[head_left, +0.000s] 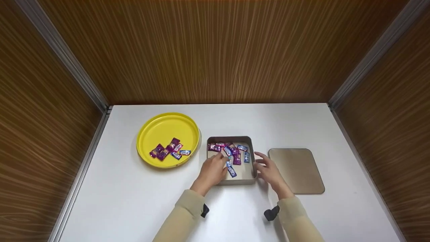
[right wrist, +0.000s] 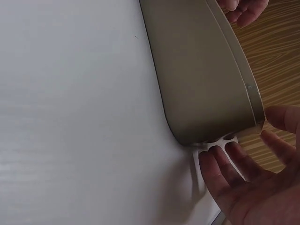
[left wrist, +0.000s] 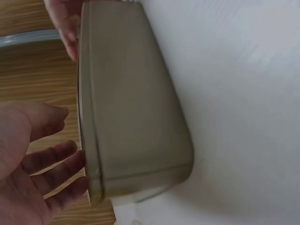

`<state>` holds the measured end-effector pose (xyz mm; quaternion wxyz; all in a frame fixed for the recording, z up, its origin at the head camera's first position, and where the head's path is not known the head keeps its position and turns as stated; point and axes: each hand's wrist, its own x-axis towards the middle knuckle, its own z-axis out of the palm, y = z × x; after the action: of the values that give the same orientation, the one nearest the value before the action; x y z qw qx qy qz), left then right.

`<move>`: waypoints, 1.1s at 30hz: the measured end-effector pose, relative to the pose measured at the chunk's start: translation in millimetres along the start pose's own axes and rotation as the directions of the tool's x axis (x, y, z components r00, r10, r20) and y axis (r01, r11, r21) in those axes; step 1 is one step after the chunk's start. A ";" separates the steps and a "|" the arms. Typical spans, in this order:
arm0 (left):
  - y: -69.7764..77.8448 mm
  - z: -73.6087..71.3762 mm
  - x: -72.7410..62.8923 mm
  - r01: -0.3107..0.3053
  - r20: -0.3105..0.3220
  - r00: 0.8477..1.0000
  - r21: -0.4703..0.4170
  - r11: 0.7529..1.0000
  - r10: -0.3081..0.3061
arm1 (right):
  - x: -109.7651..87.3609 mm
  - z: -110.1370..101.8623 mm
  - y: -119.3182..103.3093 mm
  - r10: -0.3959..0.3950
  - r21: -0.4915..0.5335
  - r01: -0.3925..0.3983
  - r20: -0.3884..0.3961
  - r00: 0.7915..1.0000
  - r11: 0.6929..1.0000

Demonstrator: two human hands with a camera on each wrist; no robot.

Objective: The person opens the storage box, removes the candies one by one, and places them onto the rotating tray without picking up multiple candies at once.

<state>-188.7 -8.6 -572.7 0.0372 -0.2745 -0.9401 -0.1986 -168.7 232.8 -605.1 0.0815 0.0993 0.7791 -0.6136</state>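
A square beige tin box (head_left: 235, 182) stands without its lid, with several purple wrapped candies (head_left: 237, 158) and blue-and-white wrapped candies (head_left: 231, 171) inside. My left hand (head_left: 212, 169) reaches over the box's left side, fingertips just above the candies. In the left wrist view the left hand (left wrist: 37, 164) has its fingers spread loosely at the rim, and no candy shows between them. My right hand (head_left: 268, 170) is at the box's right side. The right wrist view shows the right hand (right wrist: 255, 183) with extended fingertips against the box wall (right wrist: 201, 79).
To the left lies a round yellow tray (head_left: 164, 127) bearing several purple candies (head_left: 162, 154) and some blue and pink ones. A flat beige lid (head_left: 297, 171) rests right of the box. Wood-grain panels (head_left: 218, 50) enclose the white table (head_left: 117, 198) at the back and sides.
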 end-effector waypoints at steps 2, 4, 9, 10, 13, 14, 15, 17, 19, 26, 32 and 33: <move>2.2 4.6 1.4 -0.015 0.028 0.999 0.016 1.000 0.015 | 2.4 0.9 -1.9 -0.004 -0.018 0.004 0.013 1.000 1.000; 3.9 8.1 3.9 -0.018 0.049 0.999 0.021 1.000 0.017 | 5.0 1.9 -4.9 -0.010 -0.042 0.011 0.023 1.000 0.999; 5.0 15.7 10.2 -0.008 0.084 0.996 0.012 1.000 0.007 | 10.6 5.2 -10.8 -0.050 -0.044 0.051 0.034 0.998 0.998; 4.9 17.4 11.0 -0.008 0.092 0.996 0.018 1.000 0.006 | 11.1 5.7 -11.7 -0.052 -0.044 0.053 0.035 0.998 0.998; 5.0 21.6 12.1 -0.008 0.118 0.993 0.029 1.000 0.005 | 11.8 5.5 -15.2 -0.032 -0.014 0.032 0.038 0.999 0.999; 5.3 22.8 12.2 -0.011 0.125 0.992 0.035 0.999 0.006 | 10.9 5.1 -17.7 -0.022 0.000 0.022 0.043 0.999 1.000; 5.5 23.8 12.4 -0.012 0.134 0.991 0.040 0.999 0.007 | 9.8 4.6 -20.6 -0.013 0.013 0.013 0.051 0.999 1.000; 6.2 25.4 12.9 -0.016 0.149 0.989 0.040 0.999 0.010 | 6.8 3.5 -27.5 0.004 0.039 -0.007 0.065 0.998 0.999; 6.6 26.7 13.8 -0.023 0.166 0.986 0.038 0.999 0.017 | 3.3 2.6 -34.3 0.016 0.053 -0.020 0.077 0.997 0.998; 5.9 26.9 16.5 -0.034 0.258 0.966 0.001 0.999 0.033 | 8.4 1.7 -26.2 0.000 0.071 -0.005 0.071 0.998 0.997; 2.9 27.5 16.6 0.017 0.283 0.959 -0.016 1.000 -0.012 | 18.0 4.2 -8.5 0.001 0.045 -0.002 0.035 0.999 0.999; 2.5 27.6 16.5 0.019 0.282 0.959 -0.014 1.000 -0.014 | 18.5 4.6 -7.4 0.000 0.038 -0.001 0.031 1.000 0.999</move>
<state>-200.2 12.5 -594.2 -0.1011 -0.2924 -0.9364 -0.1655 -188.4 227.7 -603.8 0.0919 0.0912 0.7658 -0.6299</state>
